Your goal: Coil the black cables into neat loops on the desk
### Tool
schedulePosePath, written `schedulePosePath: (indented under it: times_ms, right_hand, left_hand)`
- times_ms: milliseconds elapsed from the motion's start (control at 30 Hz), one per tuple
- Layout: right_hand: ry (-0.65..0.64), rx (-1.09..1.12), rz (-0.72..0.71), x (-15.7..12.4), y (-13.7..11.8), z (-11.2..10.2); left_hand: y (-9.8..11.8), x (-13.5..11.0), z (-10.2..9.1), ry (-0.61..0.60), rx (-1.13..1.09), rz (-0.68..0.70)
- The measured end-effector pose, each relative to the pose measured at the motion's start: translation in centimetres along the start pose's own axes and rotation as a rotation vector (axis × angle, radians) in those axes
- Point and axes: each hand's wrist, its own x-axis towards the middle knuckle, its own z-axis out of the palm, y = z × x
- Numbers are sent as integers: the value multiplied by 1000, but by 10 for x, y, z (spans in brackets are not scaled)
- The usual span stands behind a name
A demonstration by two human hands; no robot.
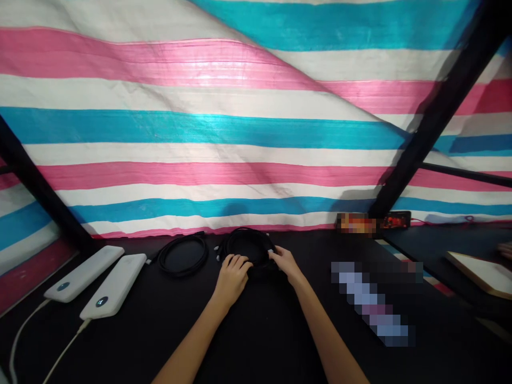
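A coil of black cable [248,246] with white plug ends lies on the black table [256,330] near the striped cloth. My left hand [232,274] rests on the coil's near left side with its fingers curled over the cable. My right hand [285,262] grips the coil's right side, fingers closed on it. A second coil of black cable [183,254] lies just left of the first, untouched.
Two white power banks [84,272] [115,291] with white leads lie at the left. A pink, white and blue striped cloth [224,122] hangs behind. Black frame bars [436,112] cross at right and left. A pale board [482,273] sits far right.
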Motion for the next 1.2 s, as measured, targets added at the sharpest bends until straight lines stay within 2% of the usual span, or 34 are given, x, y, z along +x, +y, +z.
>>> schedulePosePath:
  times_ms: [200,300,433,567,733,933,1100,1200]
  right_hand:
    - [2,27,33,-2,-6,-2]
    - [-28,97,55,-4,-12,0]
    - [-102,155,48,-9,-15,6]
    - [-54,-32,-42,-8,-7,10]
    - [96,-232,-186,2,8,5]
    - [86,-196,-265,8,14,0]
    - [86,-361,-309,3,11,3]
    - [130,-452,-364,-2,8,6]
  left_hand:
    - [-4,-1,-4,71,32,40]
    - [-6,-1,-5,82,51,-9]
    - [-10,-4,-2,39,31,-117]
    - [-13,-5,2,-17,-34,-215]
    - [-10,-4,2,-27,-89,-228]
    - [0,-2,-9,-5,-97,-232]
    - [0,-3,-12,12,-129,-212]
    - [-5,-4,-13,8,-139,-187]
